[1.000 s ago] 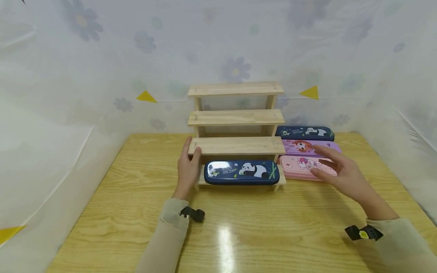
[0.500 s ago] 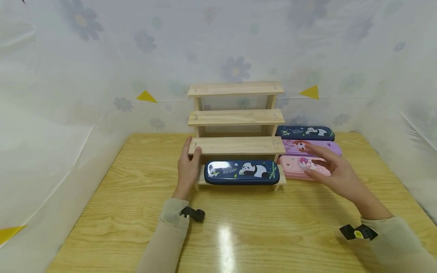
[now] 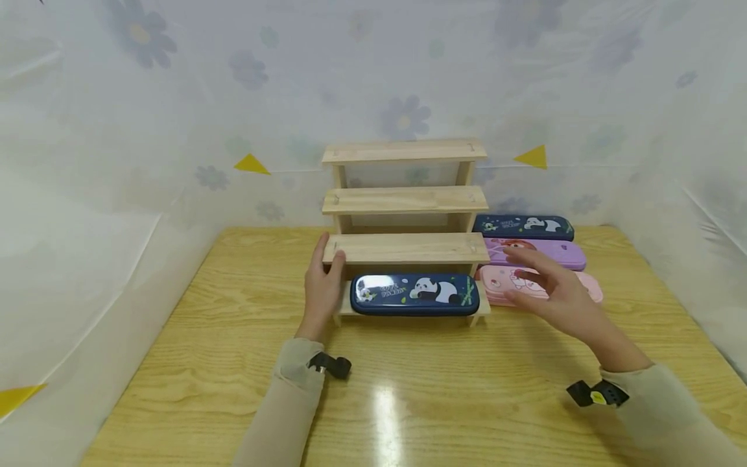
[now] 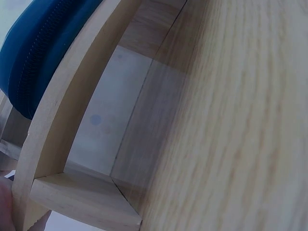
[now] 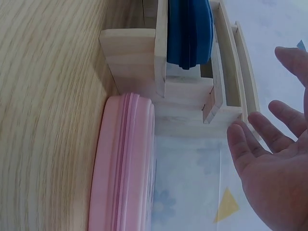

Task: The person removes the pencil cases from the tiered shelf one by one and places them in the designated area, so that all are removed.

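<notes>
A tiered wooden shelf stand [image 3: 405,248] stands on the table, with a navy panda pencil case [image 3: 414,295] lying on its lowest step. My left hand [image 3: 322,288] grips the stand's left end, thumb over the front corner of the second step and the index finger along its side. In the left wrist view only bits of the fingers [image 4: 5,204] show, beside the plank end. To the stand's right, my right hand [image 3: 563,301] hovers with spread fingers above a pink pencil case [image 3: 586,283], holding nothing. The right wrist view shows those fingers [image 5: 269,132] apart from the case.
Behind the pink case lie a purple pencil case [image 3: 563,251] with a cartoon girl and another navy panda case [image 3: 513,225], their left ends close against the stand. The wood-grain table [image 3: 233,389] ends at a flower-patterned sheet [image 3: 280,97].
My right hand has drifted left over the pink pencil case toward the stand, uncovering the case's right end. My left hand and the pencil cases have stayed in place.
</notes>
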The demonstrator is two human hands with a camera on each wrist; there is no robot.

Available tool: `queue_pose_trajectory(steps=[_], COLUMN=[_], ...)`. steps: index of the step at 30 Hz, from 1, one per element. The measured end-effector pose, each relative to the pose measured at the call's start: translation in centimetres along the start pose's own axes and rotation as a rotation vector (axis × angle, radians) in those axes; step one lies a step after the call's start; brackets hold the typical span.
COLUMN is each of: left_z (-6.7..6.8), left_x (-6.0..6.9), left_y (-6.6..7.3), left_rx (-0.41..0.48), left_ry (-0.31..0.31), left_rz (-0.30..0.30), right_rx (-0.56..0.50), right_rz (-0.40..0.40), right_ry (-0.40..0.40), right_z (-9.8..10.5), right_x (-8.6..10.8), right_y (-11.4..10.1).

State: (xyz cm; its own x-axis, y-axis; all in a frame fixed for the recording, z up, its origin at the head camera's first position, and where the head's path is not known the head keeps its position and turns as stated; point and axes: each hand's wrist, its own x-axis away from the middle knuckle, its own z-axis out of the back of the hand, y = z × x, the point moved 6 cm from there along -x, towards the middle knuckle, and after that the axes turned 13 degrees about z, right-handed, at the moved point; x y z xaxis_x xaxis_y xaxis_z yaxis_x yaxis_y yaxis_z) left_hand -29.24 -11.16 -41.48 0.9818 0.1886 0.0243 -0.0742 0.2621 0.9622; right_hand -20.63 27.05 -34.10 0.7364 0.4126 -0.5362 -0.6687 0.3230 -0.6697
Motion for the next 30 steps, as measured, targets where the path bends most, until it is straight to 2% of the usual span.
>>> queue_pose_trajectory(steps=[13, 19, 24, 30], left_z=[0.0, 0.0, 0.0, 0.0], left_x=[-0.1, -0.1, 0.0, 0.0], left_y=[0.0, 0.1, 0.1, 0.0], left_rx=[0.000, -0.006, -0.008, -0.009], left_ry=[0.003, 0.009, 0.018, 0.018], left_rz=[-0.007, -0.007, -0.005, -0.005], right_rx=[-0.011, -0.072, -0.055, -0.011], right_rz=[-0.041, 0.007, 0.034, 0.025], right_ry=[-0.039, -0.044, -0.066, -0.106], right_z=[-2.0, -2.9, -3.6, -4.4], right_x=[-0.7, -1.2, -1.5, -1.7], right_y=[0.5, 0.2, -0.1, 0.1])
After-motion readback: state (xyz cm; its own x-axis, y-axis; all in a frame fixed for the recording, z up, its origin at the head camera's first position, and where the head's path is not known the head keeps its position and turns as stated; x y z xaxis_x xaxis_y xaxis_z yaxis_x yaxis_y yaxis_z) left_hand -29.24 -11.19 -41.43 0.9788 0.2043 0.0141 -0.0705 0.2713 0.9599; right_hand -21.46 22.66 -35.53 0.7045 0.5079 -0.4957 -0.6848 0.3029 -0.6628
